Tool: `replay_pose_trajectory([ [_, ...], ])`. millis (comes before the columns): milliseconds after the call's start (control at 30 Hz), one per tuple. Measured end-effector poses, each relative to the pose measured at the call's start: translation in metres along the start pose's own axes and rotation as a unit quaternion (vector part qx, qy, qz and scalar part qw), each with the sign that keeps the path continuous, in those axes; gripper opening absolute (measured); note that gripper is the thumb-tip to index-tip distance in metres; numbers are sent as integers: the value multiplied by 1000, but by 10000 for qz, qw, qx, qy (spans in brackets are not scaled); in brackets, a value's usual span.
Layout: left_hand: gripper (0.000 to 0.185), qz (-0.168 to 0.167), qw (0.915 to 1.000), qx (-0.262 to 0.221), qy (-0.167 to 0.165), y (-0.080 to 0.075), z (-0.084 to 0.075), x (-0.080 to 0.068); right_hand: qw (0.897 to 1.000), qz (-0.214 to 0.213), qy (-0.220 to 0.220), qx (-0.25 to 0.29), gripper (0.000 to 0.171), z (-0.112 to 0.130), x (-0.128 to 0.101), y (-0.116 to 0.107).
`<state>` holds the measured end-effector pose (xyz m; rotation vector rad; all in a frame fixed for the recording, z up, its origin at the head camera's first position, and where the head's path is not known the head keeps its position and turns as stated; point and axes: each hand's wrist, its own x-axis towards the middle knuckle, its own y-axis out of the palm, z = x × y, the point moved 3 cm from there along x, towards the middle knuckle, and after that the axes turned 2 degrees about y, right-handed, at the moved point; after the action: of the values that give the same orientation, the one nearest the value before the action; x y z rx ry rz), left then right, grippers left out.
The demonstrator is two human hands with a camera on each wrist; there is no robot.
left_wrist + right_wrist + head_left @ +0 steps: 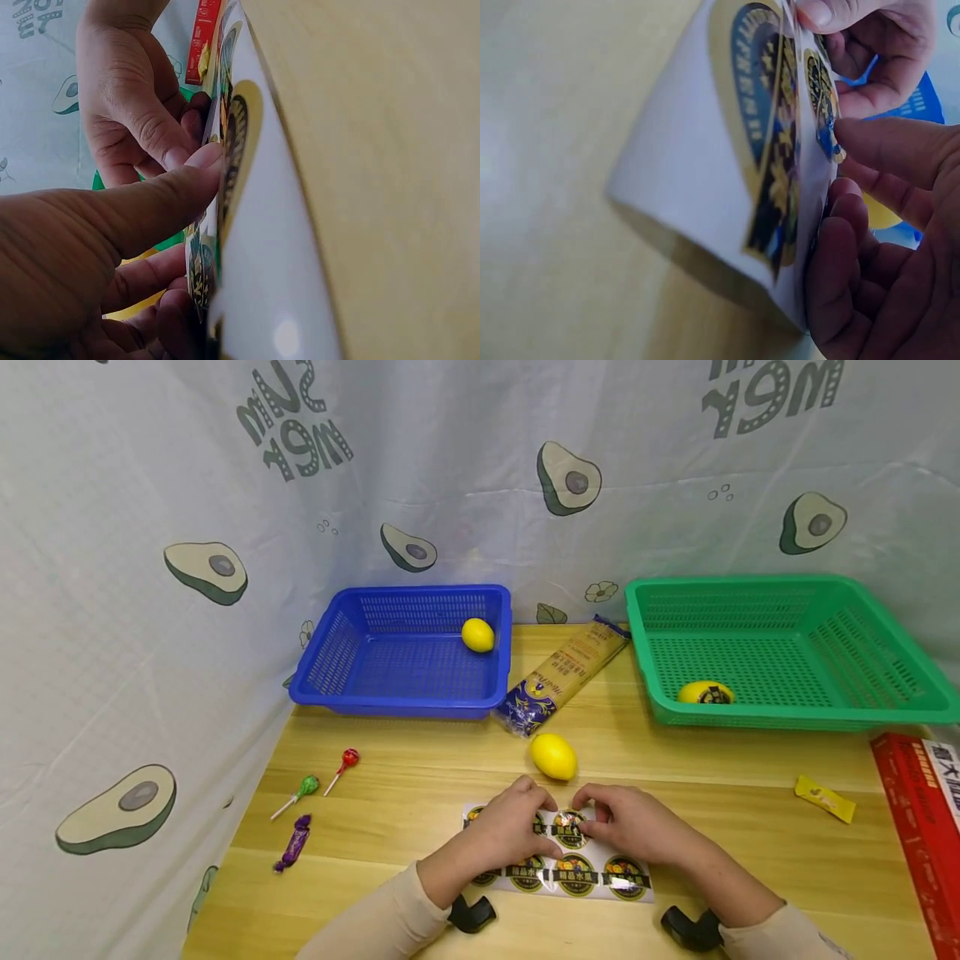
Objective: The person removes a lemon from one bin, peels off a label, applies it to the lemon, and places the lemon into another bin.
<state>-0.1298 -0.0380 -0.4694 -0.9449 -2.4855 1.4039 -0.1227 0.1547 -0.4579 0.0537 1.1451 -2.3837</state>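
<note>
A glossy sheet of round fruit stickers (592,887) lies on the wooden table before me. My left hand (510,828) rests over its left part, thumb and fingertips pressing on the sheet. From the other side my right hand (636,823) reaches in with bent fingers. Its thumb and forefinger pinch at the edge of a round sticker (568,829) in the upper row, and in the right wrist view the thumb (889,142) sits right at that edge. Just beyond the hands lies a yellow lemon (553,757).
A blue basket (397,703) holds a lemon (477,635); a green basket (750,717) holds a stickered lemon (705,692). Between them lies a noodle packet (562,677). Lollipops (306,787) and a purple candy (292,843) are left, a yellow sachet (825,799) and red box (918,827) right.
</note>
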Motion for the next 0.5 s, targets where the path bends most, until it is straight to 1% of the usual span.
replay_pose_trajectory([
  [100, 54, -15, 10000, 8, 20, 0, 0, 0, 9999, 27, -1, -104, 8, 2, 1, 0],
  [300, 54, -32, 10000, -25, 25, -1, 0, 0, 9999, 110, -112, -50, 11, 2, 1, -1],
  [400, 54, -30, 10000, -37, 21, -1, 0, -1, 9995, 223, -161, 170, 10, 0, 0, -3],
  [500, 53, -12, 10000, -63, 40, -1, 0, -1, 9977, 373, -103, 557, 9, -3, -2, -6],
])
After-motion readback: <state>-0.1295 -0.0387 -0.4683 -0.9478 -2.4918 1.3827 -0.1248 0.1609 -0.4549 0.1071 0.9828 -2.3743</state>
